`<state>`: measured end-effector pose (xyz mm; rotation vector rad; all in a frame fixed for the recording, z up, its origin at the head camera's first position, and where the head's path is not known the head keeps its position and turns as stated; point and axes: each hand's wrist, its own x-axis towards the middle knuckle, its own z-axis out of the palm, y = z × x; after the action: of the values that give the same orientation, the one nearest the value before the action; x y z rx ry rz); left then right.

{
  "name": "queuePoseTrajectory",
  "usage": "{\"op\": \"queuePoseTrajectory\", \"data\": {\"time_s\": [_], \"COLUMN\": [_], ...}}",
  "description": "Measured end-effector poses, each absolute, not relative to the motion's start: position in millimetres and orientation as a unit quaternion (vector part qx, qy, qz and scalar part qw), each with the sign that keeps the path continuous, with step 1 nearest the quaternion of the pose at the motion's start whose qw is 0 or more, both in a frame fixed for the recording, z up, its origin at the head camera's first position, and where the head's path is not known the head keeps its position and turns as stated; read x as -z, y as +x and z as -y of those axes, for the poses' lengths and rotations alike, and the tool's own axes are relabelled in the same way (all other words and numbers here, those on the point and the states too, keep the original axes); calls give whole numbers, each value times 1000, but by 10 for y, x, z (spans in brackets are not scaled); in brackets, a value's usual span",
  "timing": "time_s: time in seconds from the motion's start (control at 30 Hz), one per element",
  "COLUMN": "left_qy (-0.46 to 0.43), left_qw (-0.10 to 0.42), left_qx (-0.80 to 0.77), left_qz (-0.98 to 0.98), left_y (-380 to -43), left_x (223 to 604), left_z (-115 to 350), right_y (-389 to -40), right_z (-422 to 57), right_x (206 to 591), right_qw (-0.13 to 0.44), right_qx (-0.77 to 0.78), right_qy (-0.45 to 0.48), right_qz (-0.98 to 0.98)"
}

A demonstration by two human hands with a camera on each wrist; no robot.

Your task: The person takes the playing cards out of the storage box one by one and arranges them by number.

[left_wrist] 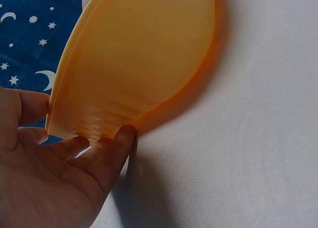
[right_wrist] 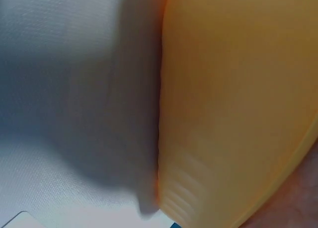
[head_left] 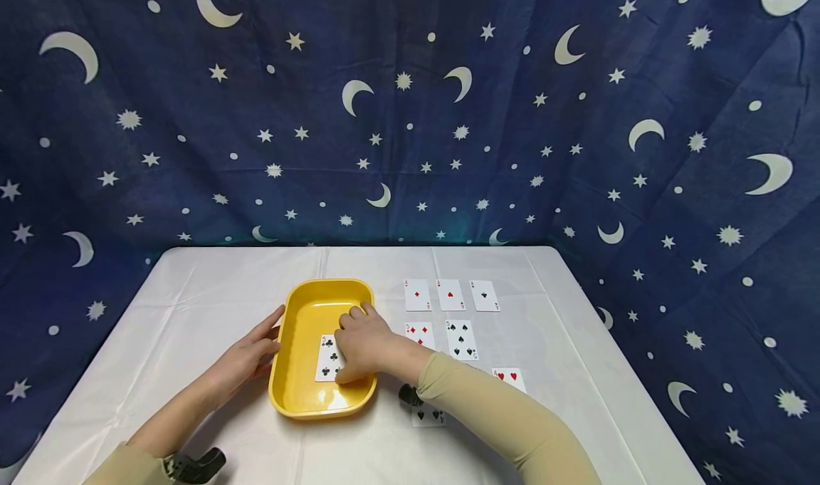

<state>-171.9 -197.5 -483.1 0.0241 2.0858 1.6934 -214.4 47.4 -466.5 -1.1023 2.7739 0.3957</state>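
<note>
A yellow tray (head_left: 301, 410) stands on the white table. My left hand (head_left: 253, 346) rests against its left side; the left wrist view shows fingertips touching the outside wall and rim of the tray (left_wrist: 134, 49). My right hand (head_left: 365, 346) reaches over the right rim, fingers bent and thumb at the lower edge of a five of clubs card (head_left: 327, 360) inside the tray. That hand covers the card's right part. In the right wrist view, the tray's outer wall (right_wrist: 233, 89) fills the right side, with only a bit of palm (right_wrist: 293, 193) showing.
Right of the tray lie the aces of diamonds (head_left: 418, 296), hearts (head_left: 450, 296) and clubs (head_left: 485, 297). Below them are a five of diamonds (head_left: 419, 332) and a five of spades (head_left: 461, 341). A heart card (head_left: 510, 378) and a spade card (head_left: 428, 418) lie partly under the right arm.
</note>
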Motion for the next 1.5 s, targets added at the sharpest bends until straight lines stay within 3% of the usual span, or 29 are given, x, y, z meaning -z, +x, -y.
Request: {"op": "queuePoseTrajectory", "data": {"time_s": [1.0, 1.33, 1.5], "left_qy": [14, 11, 7], "left_qw": [228, 227, 228], "left_qx": [-620, -620, -620], "left_qz": [-750, -751, -751], "left_y": [-1749, -1746, -1730], "left_x": [4848, 4851, 4841], "left_z": [1973, 1965, 1968], "right_y": [-2100, -2204, -2253], "right_z": [-473, -524, -607], "right_x": [4660, 4609, 4494], "right_qw": [56, 61, 126], "right_qx": [-98, 35, 178], "right_qy": [-395, -382, -389], "right_qz": [-912, -921, -895]}}
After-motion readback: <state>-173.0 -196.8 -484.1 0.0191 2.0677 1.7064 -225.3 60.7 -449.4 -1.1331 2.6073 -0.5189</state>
